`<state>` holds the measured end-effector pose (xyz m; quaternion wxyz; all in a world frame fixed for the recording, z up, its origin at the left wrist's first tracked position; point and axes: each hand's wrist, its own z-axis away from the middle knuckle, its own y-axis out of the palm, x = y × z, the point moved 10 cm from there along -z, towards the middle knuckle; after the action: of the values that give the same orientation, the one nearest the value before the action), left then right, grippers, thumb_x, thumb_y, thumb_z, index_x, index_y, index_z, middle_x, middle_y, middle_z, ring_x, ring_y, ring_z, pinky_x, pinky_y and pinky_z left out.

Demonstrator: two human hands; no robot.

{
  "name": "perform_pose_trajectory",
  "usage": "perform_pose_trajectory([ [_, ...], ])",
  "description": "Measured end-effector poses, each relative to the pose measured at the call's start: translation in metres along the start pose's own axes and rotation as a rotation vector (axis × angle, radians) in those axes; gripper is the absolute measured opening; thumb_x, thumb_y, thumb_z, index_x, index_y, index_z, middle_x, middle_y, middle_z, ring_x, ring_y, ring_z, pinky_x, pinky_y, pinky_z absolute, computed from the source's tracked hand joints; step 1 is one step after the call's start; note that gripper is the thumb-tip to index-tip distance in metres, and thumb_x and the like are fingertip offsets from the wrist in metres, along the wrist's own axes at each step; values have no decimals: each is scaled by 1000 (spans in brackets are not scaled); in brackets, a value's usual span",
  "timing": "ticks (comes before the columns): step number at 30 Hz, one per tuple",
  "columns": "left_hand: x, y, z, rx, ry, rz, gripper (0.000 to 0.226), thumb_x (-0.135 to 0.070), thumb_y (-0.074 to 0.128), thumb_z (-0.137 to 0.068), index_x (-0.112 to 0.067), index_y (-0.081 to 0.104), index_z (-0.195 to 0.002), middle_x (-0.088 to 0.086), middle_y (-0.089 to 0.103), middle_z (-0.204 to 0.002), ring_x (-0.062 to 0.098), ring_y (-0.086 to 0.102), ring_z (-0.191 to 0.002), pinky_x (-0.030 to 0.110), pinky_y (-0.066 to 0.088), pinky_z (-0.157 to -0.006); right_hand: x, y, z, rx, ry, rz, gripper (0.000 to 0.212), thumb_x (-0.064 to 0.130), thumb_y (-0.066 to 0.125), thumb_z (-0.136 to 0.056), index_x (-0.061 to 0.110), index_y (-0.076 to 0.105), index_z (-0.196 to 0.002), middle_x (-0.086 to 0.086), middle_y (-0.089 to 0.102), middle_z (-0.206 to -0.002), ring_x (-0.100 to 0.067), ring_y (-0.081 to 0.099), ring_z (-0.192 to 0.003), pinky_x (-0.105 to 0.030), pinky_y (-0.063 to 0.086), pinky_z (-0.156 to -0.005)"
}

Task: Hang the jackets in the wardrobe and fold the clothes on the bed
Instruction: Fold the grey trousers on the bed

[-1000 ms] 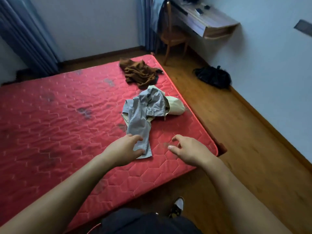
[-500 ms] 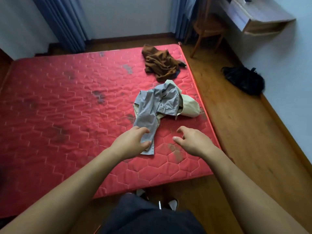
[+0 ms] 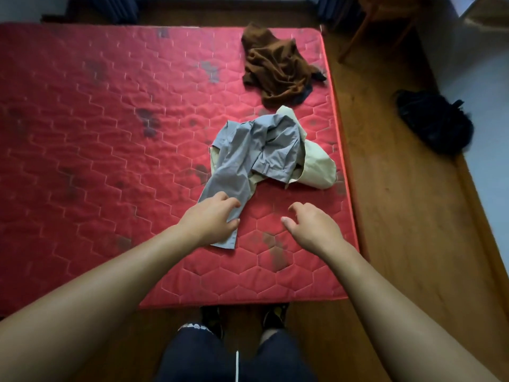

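Left hand [image 3: 210, 220] fingers loosely curved on grey crumpled garment [image 3: 256, 150]; right hand [image 3: 312, 228] slack, empty. Cream cloth [image 3: 316, 166] underneath it, brown crumpled garment [image 3: 278, 70] beyond, on red quilted mattress [image 3: 110, 133].

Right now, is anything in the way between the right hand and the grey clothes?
No, nothing visible. Only bare red mattress lies between the right hand and the grey garment; the left hand rests on its near end.
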<state>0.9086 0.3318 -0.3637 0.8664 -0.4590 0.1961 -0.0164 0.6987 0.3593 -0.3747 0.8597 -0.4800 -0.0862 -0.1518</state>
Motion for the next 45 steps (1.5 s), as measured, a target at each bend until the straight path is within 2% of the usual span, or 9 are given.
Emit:
perform_pose_trajectory([
  [12, 44, 146, -207, 118, -113, -12, 40, -35, 52, -97, -21, 52, -135, 4, 42, -136, 29, 57, -114, 49, 53, -89, -68, 121, -222, -11, -185, 296, 43, 46, 57, -98, 12, 60, -125, -14, 39, -145, -35, 37, -136, -49, 47, -101],
  [16, 55, 187, -235, 114, -129, 11, 38, -35, 53, -98, -20, 55, -132, 3, 43, -135, 29, 58, -112, 49, 54, -89, -81, 153, -297, 8, -207, 424, 39, 44, 57, -97, 24, 61, -131, -19, 10, -167, -39, 6, -155, -54, 26, -120],
  [19, 59, 214, -240, 111, -116, 48, 34, -34, 52, -97, -17, 57, -126, 2, 43, -135, 28, 58, -112, 49, 54, -88, -89, 163, -336, 1, -178, 534, 37, 42, 49, -100, 32, 62, -134, -15, -7, -170, -40, -6, -155, -59, 16, -122],
  [22, 62, 232, -236, 134, -96, 76, 34, -37, 51, -96, -19, 57, -125, -2, 41, -136, 24, 57, -113, 46, 54, -88, -97, 171, -356, 28, -105, 545, 46, 32, 44, -102, 18, 48, -146, -12, -3, -171, -40, -3, -156, -61, 16, -121],
  [24, 67, 233, -232, 133, -96, 100, 36, -37, 51, -96, -22, 57, -129, -3, 41, -138, 22, 57, -114, 45, 53, -90, -97, 167, -355, -2, -73, 508, 47, 20, 41, -100, 6, 44, -145, -14, 15, -167, -37, 12, -154, -62, 22, -118],
  [27, 75, 219, -226, 108, -129, 160, 38, -35, 52, -97, -24, 56, -134, -4, 43, -138, 21, 58, -113, 42, 53, -92, -73, 133, -339, -244, -191, 386, 25, 6, 54, -88, -1, 63, -110, -19, 55, -120, -40, 53, -117, -58, 43, -96],
  [29, 81, 205, -220, 87, -163, 198, 39, -34, 52, -99, -24, 54, -137, -3, 43, -138, 21, 57, -116, 42, 51, -95, -60, 98, -323, -385, -214, 204, 13, 3, 59, -81, 0, 63, -94, -18, 60, -99, -42, 59, -95, -52, 47, -77],
  [37, 81, 101, -165, -100, -248, 382, 56, -31, 58, -95, -29, 41, -148, 1, 39, -142, 23, 53, -121, 42, 47, -102, 58, -54, -212, -586, -465, -275, 19, 11, 44, -79, 8, 63, -80, -12, 61, -86, -35, 59, -84, -43, 47, -72],
  [45, 69, -48, -72, -351, -250, 477, 78, -44, 73, -83, -41, 35, -151, 7, 10, -158, 35, 23, -146, 56, 36, -112, 181, -208, -40, -718, -801, -434, 24, 11, 40, -73, 12, 61, -63, -3, 57, -70, -24, 55, -65, -39, 47, -60],
])
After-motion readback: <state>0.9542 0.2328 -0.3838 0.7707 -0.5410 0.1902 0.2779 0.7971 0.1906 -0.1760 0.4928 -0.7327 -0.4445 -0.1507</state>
